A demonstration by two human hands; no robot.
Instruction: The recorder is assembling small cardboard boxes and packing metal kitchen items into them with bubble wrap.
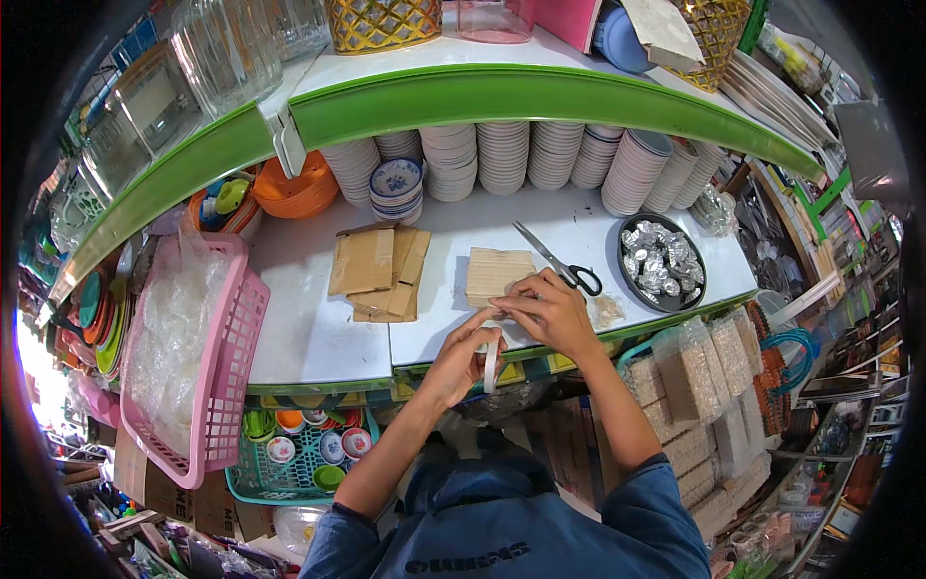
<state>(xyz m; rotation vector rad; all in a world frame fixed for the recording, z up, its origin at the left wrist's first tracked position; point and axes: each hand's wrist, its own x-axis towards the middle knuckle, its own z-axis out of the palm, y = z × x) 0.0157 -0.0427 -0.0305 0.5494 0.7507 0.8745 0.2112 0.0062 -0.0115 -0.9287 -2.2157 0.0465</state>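
My left hand (457, 363) is closed around a narrow roll of white tape (491, 368), which hangs on edge just past the shelf's front. My right hand (552, 314) meets the left fingertips in a pinch; whatever lies between those fingers is too small to make out. Just beyond both hands a square piece of corrugated cardboard (498, 270) lies flat on the white shelf (318, 333). Black-handled scissors (562, 267) rest to its right, blades pointing away. A small clear plastic packet (606, 310) sits beside my right wrist.
More cardboard pieces (384, 268) lie to the left. A black bowl (623, 275) of silver-wrapped pieces stands right. Stacked bowls (503, 159) line the back under a green-edged upper shelf (521, 95). A pink basket (227, 338) flanks the left, and wrapped packs (709, 367) the right.
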